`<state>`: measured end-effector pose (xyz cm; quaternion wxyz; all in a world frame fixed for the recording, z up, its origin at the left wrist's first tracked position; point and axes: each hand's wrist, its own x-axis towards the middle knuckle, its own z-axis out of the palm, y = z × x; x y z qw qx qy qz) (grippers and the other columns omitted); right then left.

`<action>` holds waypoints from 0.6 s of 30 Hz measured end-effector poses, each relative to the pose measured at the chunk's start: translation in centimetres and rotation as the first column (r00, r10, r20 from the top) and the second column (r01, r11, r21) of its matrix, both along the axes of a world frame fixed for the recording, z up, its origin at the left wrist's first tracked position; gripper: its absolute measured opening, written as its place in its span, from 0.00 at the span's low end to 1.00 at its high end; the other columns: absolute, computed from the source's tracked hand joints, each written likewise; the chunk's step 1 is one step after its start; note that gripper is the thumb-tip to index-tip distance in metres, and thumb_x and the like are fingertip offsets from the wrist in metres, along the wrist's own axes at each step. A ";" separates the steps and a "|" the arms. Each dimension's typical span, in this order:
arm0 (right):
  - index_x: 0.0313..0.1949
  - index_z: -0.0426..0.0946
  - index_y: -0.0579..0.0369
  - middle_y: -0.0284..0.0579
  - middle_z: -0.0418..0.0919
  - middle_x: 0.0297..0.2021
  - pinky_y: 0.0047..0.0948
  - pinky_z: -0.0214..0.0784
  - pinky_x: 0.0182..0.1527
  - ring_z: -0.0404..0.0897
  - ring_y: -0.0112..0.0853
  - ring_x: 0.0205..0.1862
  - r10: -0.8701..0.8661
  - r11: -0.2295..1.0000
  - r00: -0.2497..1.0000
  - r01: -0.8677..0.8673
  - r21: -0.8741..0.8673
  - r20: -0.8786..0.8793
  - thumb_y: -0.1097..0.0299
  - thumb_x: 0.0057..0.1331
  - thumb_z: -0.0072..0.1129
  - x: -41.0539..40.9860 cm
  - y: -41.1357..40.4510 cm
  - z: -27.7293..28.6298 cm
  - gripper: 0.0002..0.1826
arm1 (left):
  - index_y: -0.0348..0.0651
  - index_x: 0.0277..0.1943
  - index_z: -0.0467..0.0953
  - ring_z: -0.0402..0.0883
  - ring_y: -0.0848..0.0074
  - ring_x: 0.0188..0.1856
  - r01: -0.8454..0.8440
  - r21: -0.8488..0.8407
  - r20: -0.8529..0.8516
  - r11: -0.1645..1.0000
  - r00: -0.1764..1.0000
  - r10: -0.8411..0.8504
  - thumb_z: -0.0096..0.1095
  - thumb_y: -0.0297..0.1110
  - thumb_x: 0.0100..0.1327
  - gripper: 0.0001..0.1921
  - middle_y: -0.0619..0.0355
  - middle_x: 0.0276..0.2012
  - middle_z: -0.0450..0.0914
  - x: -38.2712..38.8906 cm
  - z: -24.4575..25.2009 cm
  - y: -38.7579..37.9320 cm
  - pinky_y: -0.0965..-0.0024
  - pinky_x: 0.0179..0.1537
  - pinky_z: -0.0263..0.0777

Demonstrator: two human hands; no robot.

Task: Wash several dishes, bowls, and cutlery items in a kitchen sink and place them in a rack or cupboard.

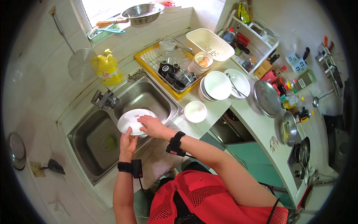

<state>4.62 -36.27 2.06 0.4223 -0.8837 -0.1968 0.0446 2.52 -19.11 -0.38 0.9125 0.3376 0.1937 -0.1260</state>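
Note:
A white ceramic bowl (127,120), its underside turned up, is held tilted over the front of the double steel sink (148,89). My left hand (128,142) grips its near rim, thumb on the outside. The fingers of my right hand (151,126) rest spread on its base and side; whether they hold anything else cannot be seen. Behind the bowl is the grey faucet (105,99). In the left basin lies something green (110,142). A small white bowl (195,112) stands on the counter to the right, near stacked white bowls (218,85).
A yellow-framed dish rack (179,96) with cups and glasses stands behind the sink, beside a cream plastic basket (212,44). A yellow detergent bottle (109,70) is at the wall. Right along the counter are a steel lid (267,98), a metal bowl (291,128) and several condiment bottles.

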 end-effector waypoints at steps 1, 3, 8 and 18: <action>0.52 0.69 0.56 0.48 0.69 0.54 0.44 0.61 0.54 0.65 0.43 0.58 0.004 1.000 1.000 -0.005 -0.030 -0.026 0.63 0.57 0.56 -0.4 -0.2 0.0 0.23 | 0.38 0.57 0.65 0.76 0.68 0.50 -0.007 -0.014 -0.005 1.000 1.000 0.007 0.55 0.26 0.62 0.19 0.54 0.50 0.75 0.0 0.0 0.0 0.63 0.53 0.70; 0.55 0.66 0.54 0.46 0.67 0.55 0.50 0.60 0.53 0.63 0.41 0.60 0.003 0.996 0.998 -0.008 -0.085 -0.062 0.62 0.54 0.58 -1.2 -0.3 0.4 0.28 | 0.37 0.57 0.64 0.76 0.68 0.50 0.019 -0.006 -0.002 1.000 1.000 -0.019 0.55 0.25 0.63 0.19 0.54 0.51 0.74 -0.2 -0.1 0.1 0.63 0.53 0.71; 0.59 0.62 0.56 0.48 0.63 0.60 0.45 0.54 0.60 0.59 0.42 0.63 -0.008 0.993 0.980 -0.015 -0.117 -0.198 0.60 0.54 0.61 -3.2 -1.3 2.6 0.34 | 0.36 0.57 0.63 0.75 0.67 0.51 0.118 0.055 0.063 0.991 0.991 -0.122 0.55 0.24 0.62 0.20 0.52 0.51 0.74 -0.3 0.2 0.6 0.63 0.52 0.72; 0.60 0.59 0.62 0.54 0.62 0.60 0.36 0.55 0.62 0.62 0.46 0.61 0.050 0.996 0.969 -0.065 -0.055 -0.243 0.57 0.53 0.62 -4.5 -3.5 2.5 0.39 | 0.33 0.53 0.68 0.77 0.70 0.48 0.168 0.336 0.154 0.927 0.961 -0.230 0.55 0.26 0.62 0.17 0.52 0.46 0.77 -0.9 2.7 -1.7 0.68 0.47 0.72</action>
